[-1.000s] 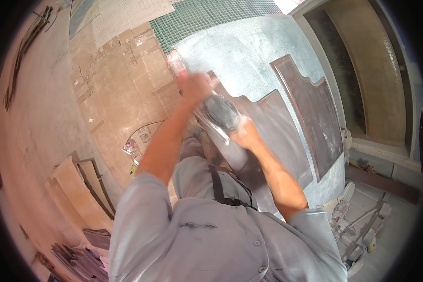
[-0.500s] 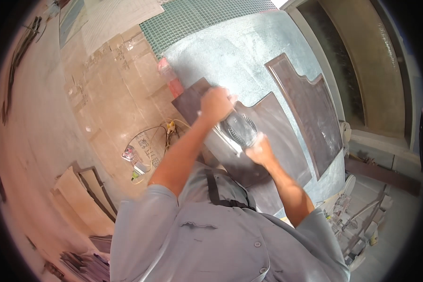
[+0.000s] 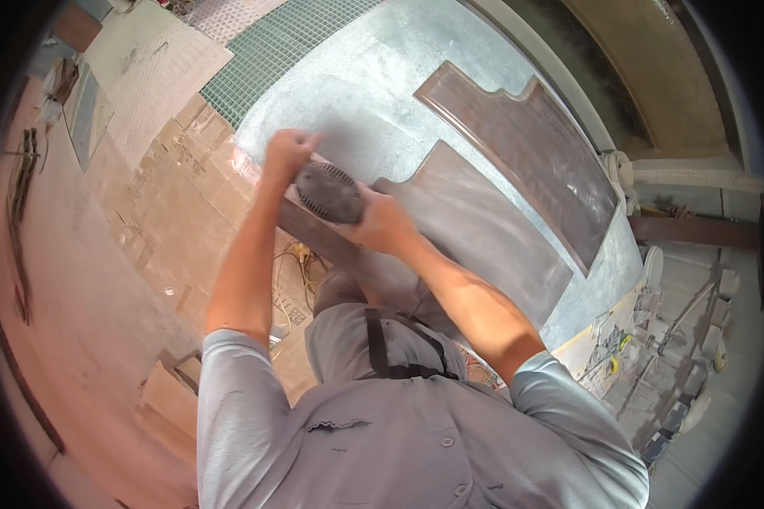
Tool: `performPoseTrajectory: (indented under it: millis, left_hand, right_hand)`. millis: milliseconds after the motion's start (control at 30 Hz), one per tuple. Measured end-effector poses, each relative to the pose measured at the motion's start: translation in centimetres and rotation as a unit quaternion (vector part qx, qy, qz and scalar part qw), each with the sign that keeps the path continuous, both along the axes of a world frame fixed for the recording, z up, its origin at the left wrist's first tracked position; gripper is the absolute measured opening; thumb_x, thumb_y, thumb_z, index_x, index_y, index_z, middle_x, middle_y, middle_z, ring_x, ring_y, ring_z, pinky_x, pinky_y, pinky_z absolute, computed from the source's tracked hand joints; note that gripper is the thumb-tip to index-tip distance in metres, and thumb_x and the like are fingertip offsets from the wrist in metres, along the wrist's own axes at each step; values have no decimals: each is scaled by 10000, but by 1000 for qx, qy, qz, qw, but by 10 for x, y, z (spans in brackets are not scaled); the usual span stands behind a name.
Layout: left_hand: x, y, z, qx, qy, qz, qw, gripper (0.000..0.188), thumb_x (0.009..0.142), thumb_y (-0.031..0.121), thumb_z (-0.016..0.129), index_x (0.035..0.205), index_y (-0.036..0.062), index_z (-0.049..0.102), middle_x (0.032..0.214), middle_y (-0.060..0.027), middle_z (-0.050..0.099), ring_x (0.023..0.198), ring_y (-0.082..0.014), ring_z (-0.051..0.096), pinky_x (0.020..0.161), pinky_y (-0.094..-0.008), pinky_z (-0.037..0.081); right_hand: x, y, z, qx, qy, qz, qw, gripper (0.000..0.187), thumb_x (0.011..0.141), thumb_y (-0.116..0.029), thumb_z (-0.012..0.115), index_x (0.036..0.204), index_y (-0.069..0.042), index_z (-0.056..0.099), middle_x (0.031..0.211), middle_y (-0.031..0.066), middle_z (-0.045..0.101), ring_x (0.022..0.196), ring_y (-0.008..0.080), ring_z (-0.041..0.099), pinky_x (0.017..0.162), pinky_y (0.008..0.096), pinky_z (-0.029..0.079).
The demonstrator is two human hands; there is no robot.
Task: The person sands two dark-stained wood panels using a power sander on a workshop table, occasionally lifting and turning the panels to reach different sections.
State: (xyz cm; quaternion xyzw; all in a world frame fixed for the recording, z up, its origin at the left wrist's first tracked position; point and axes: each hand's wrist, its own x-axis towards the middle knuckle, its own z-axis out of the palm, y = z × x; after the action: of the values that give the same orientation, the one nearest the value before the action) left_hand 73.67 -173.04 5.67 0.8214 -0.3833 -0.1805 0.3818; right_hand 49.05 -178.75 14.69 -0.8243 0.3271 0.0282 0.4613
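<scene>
Both my hands grip a dusty power sander (image 3: pixel 329 192) with a vented, dark oval top. My left hand (image 3: pixel 289 154) is closed on its far left end. My right hand (image 3: pixel 382 223) wraps round its near right end. Beneath the sander lies a dark brown shaped panel (image 3: pixel 484 229) with a notched, curved upper edge. The sander is over the panel's left end, hiding part of it. A second brown panel (image 3: pixel 535 153), with a moulded border and a similar curved notch, lies beyond it. Both panels rest on a pale, dusty work surface (image 3: pixel 339 81).
A green grid mat (image 3: pixel 280 51) adjoins the far end of the surface. Cardboard (image 3: pixel 178 178) covers the floor at left, with a cable and yellow connector (image 3: pixel 301 252) near my legs. Dusty machine parts (image 3: pixel 654 339) stand at right. A frame with a dark opening (image 3: pixel 611 76) borders the far right.
The sander and both hands have moved left, to the panel's left end. My view has also shifted, and the panels appear farther left and higher.
</scene>
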Motion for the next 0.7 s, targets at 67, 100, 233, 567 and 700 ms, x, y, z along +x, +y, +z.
performPoseTrajectory:
  millis: [67, 100, 233, 567, 700]
  left_hand:
    - [-48, -25, 2, 54, 28, -11, 998, 532, 916, 453, 689, 665, -16, 668, 667, -253, 612, 588, -408, 573, 617, -520, 455]
    - [-76, -40, 5, 67, 14, -21, 997, 534, 926, 465, 672, 670, -4, 680, 690, -253, 633, 620, -433, 600, 642, -536, 472]
    - [-201, -98, 21, 59, 21, -141, 988, 447, 915, 455, 664, 807, 28, 740, 854, -219, 722, 846, -430, 691, 746, -556, 534]
    - [-425, -137, 60, 80, 136, -263, 952, 324, 922, 375, 712, 967, 58, 760, 1042, -203, 740, 1024, -397, 709, 894, -515, 552]
    - [-353, -123, 51, 86, 124, -196, 969, 315, 913, 378, 709, 915, 67, 762, 976, -211, 742, 965, -426, 709, 855, -542, 554]
  right_hand:
    - [-54, -17, -7, -26, -76, -2, 997, 743, 783, -383, 833, 1427, -115, 575, 1106, 235, 740, 1039, 445, 698, 879, 488, 578]
    - [-80, -24, -12, -42, -41, -20, 998, 693, 773, -317, 819, 1387, -85, 598, 1098, 244, 737, 1025, 454, 694, 864, 488, 577]
    - [-205, -56, -25, -51, 55, -18, 997, 471, 744, -138, 761, 1186, 9, 688, 1060, 244, 742, 957, 432, 706, 829, 457, 570]
    - [-390, -20, 14, -25, 52, -241, 969, 338, 809, -61, 777, 1134, 14, 720, 1037, 150, 781, 947, 267, 745, 867, 383, 561]
    - [-331, -29, 3, -64, 8, -135, 989, 366, 762, -43, 732, 1123, 15, 713, 1004, 193, 764, 898, 344, 735, 807, 400, 564]
